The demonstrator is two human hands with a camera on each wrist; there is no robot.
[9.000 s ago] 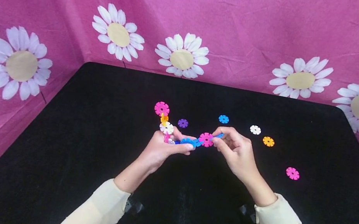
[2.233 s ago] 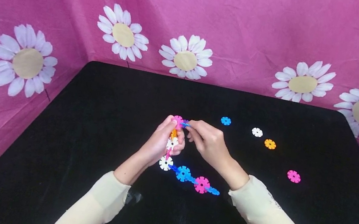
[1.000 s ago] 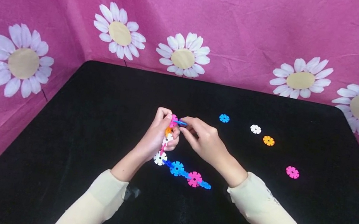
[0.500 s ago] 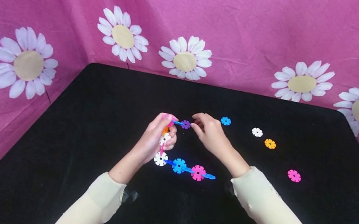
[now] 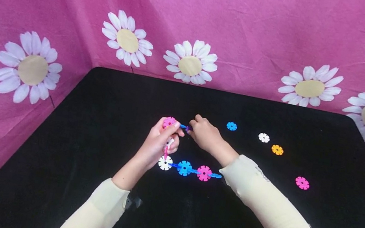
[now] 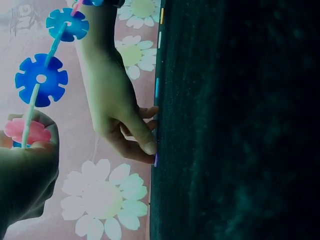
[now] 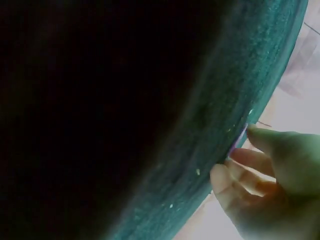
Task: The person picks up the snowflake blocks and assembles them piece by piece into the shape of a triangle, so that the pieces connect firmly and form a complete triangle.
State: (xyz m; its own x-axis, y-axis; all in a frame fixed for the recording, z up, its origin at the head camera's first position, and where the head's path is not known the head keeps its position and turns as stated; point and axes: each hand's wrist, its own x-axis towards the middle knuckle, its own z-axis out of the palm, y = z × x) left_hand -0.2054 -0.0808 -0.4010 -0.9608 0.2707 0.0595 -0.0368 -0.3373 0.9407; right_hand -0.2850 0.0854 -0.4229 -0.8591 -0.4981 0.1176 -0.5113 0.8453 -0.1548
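My left hand (image 5: 154, 141) grips a chain of interlocking notched plastic discs. A pink disc (image 5: 169, 123) shows above the thumb, with a blue disc (image 5: 182, 126) standing edge-on to its right. Fingers cover part of the chain. Below the hand it runs on through a white disc (image 5: 165, 163), a blue disc (image 5: 184, 168) and a pink disc (image 5: 204, 173), with blue links between. My right hand (image 5: 206, 133) pinches a small purple disc (image 5: 188, 129) at the table surface, just right of the left fingers. The right wrist view shows this purple disc (image 7: 239, 140) between thumb and fingers.
Loose discs lie on the black table (image 5: 113, 119) to the right: a blue one (image 5: 232, 126), a white one (image 5: 264, 137), an orange one (image 5: 277, 149) and a pink one (image 5: 302, 183). A pink cloth (image 5: 253, 29) with daisies hangs behind the table.
Earlier both hands worked at the pink end disc, where a blue disc now sits. My right hand drew back from it, then came down onto the purple disc.
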